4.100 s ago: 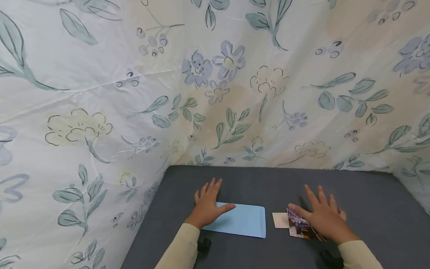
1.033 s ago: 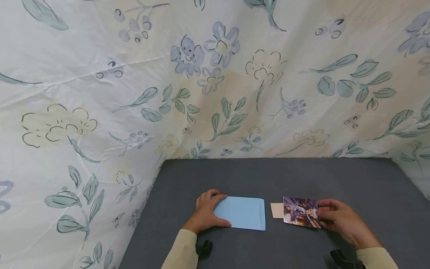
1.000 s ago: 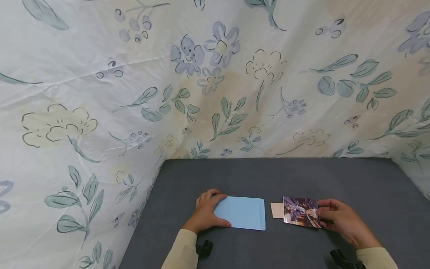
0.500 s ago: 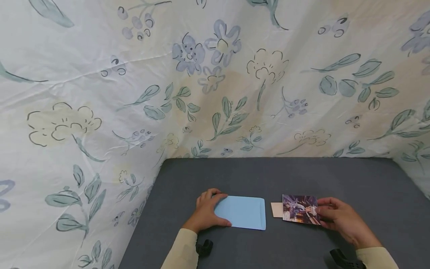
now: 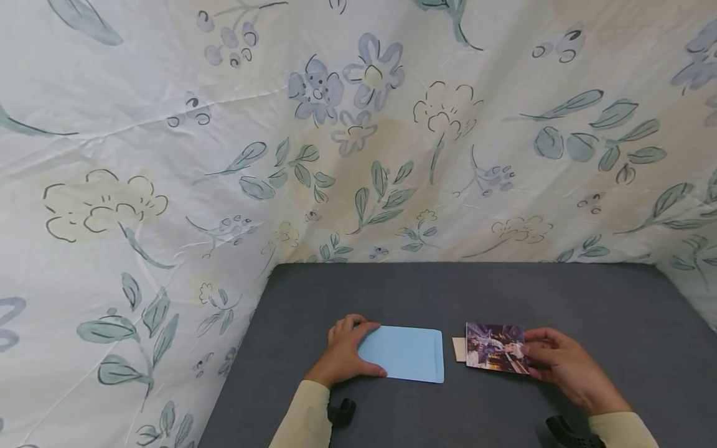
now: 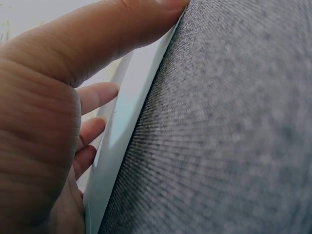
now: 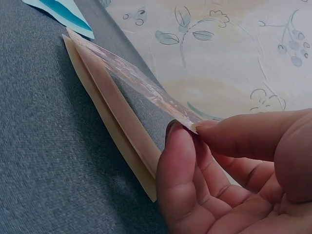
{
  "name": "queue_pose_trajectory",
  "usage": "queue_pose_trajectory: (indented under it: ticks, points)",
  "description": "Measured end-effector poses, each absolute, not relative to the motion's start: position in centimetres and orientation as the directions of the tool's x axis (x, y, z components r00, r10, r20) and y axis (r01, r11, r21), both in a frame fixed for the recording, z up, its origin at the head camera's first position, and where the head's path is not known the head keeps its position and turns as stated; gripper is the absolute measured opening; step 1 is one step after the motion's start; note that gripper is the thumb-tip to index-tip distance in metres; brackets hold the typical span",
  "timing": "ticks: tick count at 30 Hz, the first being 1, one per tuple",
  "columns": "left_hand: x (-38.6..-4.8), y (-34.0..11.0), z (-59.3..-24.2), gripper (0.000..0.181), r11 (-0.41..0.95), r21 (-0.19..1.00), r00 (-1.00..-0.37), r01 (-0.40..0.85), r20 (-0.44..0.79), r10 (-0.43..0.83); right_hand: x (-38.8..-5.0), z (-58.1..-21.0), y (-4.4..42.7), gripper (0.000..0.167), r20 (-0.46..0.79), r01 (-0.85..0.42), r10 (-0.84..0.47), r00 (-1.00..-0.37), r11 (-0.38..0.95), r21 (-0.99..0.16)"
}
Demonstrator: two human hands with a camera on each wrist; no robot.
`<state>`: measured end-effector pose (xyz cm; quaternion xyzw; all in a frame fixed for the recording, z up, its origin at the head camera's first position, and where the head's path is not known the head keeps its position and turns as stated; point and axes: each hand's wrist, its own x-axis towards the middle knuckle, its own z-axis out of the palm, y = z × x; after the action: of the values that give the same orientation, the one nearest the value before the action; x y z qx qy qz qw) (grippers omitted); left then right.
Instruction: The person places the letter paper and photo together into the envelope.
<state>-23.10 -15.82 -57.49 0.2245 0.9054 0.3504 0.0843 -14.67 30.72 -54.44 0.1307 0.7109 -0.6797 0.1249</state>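
Note:
A light blue envelope (image 5: 402, 353) lies flat on the table. My left hand (image 5: 348, 351) grips its left end, thumb along the near edge and fingers at the far edge. In the left wrist view the thumb (image 6: 112, 36) presses against the envelope's side (image 6: 122, 122). My right hand (image 5: 566, 367) pinches the right edge of a glossy photo card (image 5: 495, 348) between thumb and fingers. The right wrist view shows the card (image 7: 141, 83) tilted, its held edge raised above a cream piece of paper or card (image 7: 122, 117). Most of that cream piece is hidden beneath it in the head view.
The dark grey cloth-covered table (image 5: 448, 292) extends behind and around the things. A floral curtain (image 5: 358, 155) hangs along its back and left sides. Black wrist cameras, such as the left one (image 5: 342, 412), sit by both wrists.
Earlier both hands hovered with spread fingers; then the left took the envelope's end and the right pinched the photo card. In the last half second the card has shifted slightly left, covering more cream.

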Motion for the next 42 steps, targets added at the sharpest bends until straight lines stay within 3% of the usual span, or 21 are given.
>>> queue_pose_trajectory:
  ticks: [42]
  points:
    - [-22.9,-16.0,-57.7,0.097,0.651,0.663,-0.879,0.369,0.021,0.476,-15.1,-55.3,26.6,0.039,-0.363,0.361,-0.047,-0.931,0.045,-0.931]
